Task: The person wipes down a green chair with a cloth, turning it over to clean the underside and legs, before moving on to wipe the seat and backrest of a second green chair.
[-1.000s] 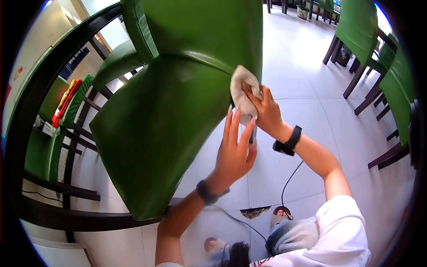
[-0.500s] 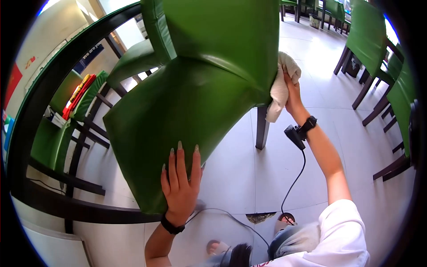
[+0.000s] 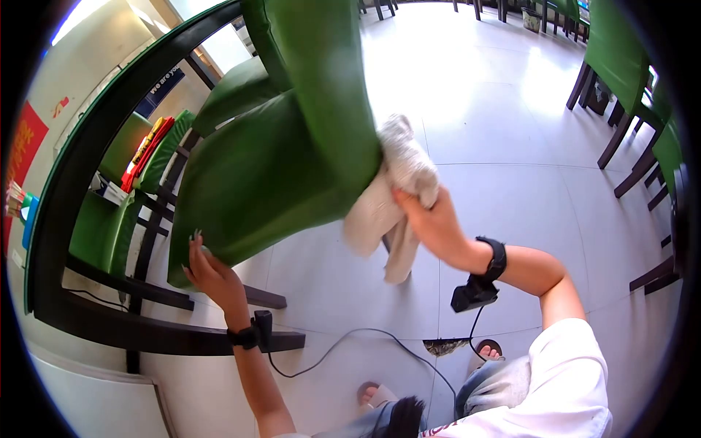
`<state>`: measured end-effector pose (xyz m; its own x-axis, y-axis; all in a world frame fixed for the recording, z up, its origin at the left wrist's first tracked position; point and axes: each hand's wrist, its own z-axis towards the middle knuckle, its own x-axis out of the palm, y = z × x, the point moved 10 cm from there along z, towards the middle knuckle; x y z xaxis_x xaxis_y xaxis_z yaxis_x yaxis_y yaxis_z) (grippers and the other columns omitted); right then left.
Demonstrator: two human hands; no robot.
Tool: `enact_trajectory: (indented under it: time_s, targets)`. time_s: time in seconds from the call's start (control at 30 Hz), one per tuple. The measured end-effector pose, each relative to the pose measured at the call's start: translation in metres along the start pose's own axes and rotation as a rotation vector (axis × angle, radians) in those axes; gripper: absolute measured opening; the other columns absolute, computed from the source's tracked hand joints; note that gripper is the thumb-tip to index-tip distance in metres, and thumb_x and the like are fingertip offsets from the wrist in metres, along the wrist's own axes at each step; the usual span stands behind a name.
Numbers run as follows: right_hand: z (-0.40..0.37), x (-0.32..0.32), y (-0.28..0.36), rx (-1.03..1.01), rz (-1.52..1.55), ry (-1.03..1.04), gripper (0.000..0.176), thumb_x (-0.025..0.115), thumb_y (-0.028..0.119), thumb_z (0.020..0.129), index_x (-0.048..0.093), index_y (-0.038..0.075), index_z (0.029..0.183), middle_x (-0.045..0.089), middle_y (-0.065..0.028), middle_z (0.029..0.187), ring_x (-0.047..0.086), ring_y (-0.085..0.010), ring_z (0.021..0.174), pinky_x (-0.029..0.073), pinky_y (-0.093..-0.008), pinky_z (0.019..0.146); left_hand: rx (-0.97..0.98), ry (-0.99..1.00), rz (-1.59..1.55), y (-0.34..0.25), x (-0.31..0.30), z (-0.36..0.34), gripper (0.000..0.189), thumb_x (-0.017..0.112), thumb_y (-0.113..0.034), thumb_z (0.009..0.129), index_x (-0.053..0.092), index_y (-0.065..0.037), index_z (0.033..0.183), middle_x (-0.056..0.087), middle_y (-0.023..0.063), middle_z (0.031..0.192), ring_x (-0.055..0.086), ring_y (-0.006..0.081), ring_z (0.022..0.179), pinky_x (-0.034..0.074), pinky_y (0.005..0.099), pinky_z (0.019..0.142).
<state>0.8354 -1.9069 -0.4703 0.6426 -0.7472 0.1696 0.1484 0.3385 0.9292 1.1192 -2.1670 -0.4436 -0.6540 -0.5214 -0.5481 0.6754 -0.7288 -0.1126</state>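
Note:
A green padded chair (image 3: 255, 160) with dark legs stands tilted in view at the centre left. My left hand (image 3: 213, 276) rests on the front corner of its seat, fingers apart, holding no cloth. A whitish cloth (image 3: 387, 201) is bunched in my right hand (image 3: 438, 230), pressed near the lower outer side of the backrest. Part of the cloth hangs down over a chair leg. Both wrists wear black bands with small dark devices.
A dark-framed table (image 3: 80, 321) curves along the left. Behind it are green chairs, one with red and yellow items (image 3: 146, 153) on it. More green chairs (image 3: 617, 51) line the right. A black cable (image 3: 358, 331) crosses the tiled floor by my feet.
The chair appears turned, its backrest edge further left. My right hand and the cloth have moved left and down. My left hand has shifted left to the seat's corner.

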Motion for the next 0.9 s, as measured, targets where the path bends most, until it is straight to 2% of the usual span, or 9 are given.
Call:
enact_trajectory:
  time_s: [0.07,0.2,0.37,0.5,0.57,0.67,0.77,0.8,0.9]
  targets:
    - [-0.014,0.016,-0.001,0.069,0.025,0.051,0.033,0.058,0.012,0.090,0.055,-0.003,0.120,0.067,-0.0113,0.097,0.062,-0.0145,0.088,0.050,-0.0303,0.078,-0.101,-0.067,-0.039,0.004,-0.002,0.002,0.036,0.035,-0.017,0.099,0.049,-0.005,0.130,0.049,0.0145,0.136,0.041,0.0339,0.130,0.020,0.0554,0.110]
    - [-0.019,0.017,0.006,0.028,-0.041,0.143,0.041,0.058,0.008,0.087,0.051,-0.001,0.125,0.066,-0.0135,0.103,0.063,-0.0183,0.095,0.049,-0.0331,0.083,0.017,-0.082,-0.370,-0.080,-0.018,0.003,0.041,0.042,-0.011,0.097,0.040,0.004,0.135,0.038,0.0243,0.141,0.035,0.0392,0.132,0.024,0.0524,0.109]
    - [0.026,-0.014,0.109,-0.573,-0.167,-0.147,0.055,0.055,0.000,0.075,0.050,0.000,0.130,0.061,-0.0178,0.111,0.061,-0.0266,0.102,0.047,-0.0358,0.089,0.211,-0.025,-0.719,-0.190,-0.041,0.019,0.053,0.044,-0.014,0.095,0.027,0.007,0.140,0.029,0.0286,0.143,0.031,0.0420,0.133,0.027,0.0486,0.108]
    - [0.063,0.032,0.175,-0.949,-0.191,-0.009,0.059,0.060,0.004,0.069,0.057,0.010,0.128,0.058,-0.0192,0.118,0.056,-0.0357,0.105,0.045,-0.0401,0.092,0.240,-0.106,-0.976,-0.234,-0.033,0.049,0.063,0.045,-0.017,0.094,0.016,0.007,0.144,0.020,0.0283,0.148,0.025,0.0414,0.136,0.025,0.0479,0.109]
    - [0.049,0.035,0.159,-1.060,-0.211,-0.122,0.060,0.062,0.005,0.067,0.060,0.017,0.126,0.058,-0.0174,0.119,0.055,-0.0366,0.105,0.046,-0.0404,0.091,0.189,-0.077,-1.013,-0.240,-0.016,0.049,0.069,0.046,-0.022,0.094,0.010,0.006,0.146,0.013,0.0278,0.151,0.021,0.0419,0.138,0.021,0.0499,0.110]
    - [0.016,0.037,0.106,-0.998,-0.334,0.019,0.063,0.072,0.009,0.064,0.062,0.020,0.125,0.055,-0.0136,0.125,0.053,-0.0333,0.111,0.046,-0.0440,0.093,0.170,-0.102,-1.060,-0.248,-0.012,0.031,0.076,0.050,-0.031,0.093,0.009,-0.001,0.149,0.009,0.0287,0.152,0.015,0.0436,0.140,0.015,0.0523,0.112]
    - [-0.018,0.022,0.025,-0.837,-0.494,0.188,0.056,0.072,0.012,0.070,0.062,0.018,0.125,0.053,-0.0112,0.125,0.053,-0.0326,0.111,0.050,-0.0418,0.091,0.277,-0.054,-0.821,-0.255,-0.008,-0.026,0.077,0.054,-0.028,0.088,0.013,-0.007,0.150,0.009,0.0297,0.151,0.011,0.0496,0.139,0.012,0.0584,0.110]
    - [-0.026,0.017,-0.006,-0.739,-0.546,0.246,0.052,0.072,0.016,0.071,0.063,0.016,0.122,0.053,-0.0110,0.124,0.052,-0.0313,0.112,0.052,-0.0381,0.088,0.334,0.013,-0.736,-0.260,0.003,-0.054,0.075,0.053,-0.022,0.086,0.016,-0.008,0.150,0.010,0.0299,0.151,0.011,0.0527,0.138,0.012,0.0615,0.109]
    - [-0.031,0.013,-0.025,-0.685,-0.536,0.333,0.056,0.079,0.017,0.069,0.062,0.011,0.122,0.047,-0.0150,0.131,0.047,-0.0357,0.116,0.050,-0.0462,0.090,0.436,0.073,-0.729,-0.278,0.015,-0.094,0.068,0.047,-0.007,0.080,0.028,-0.007,0.146,0.010,0.0308,0.150,0.011,0.0569,0.136,0.014,0.0639,0.107]
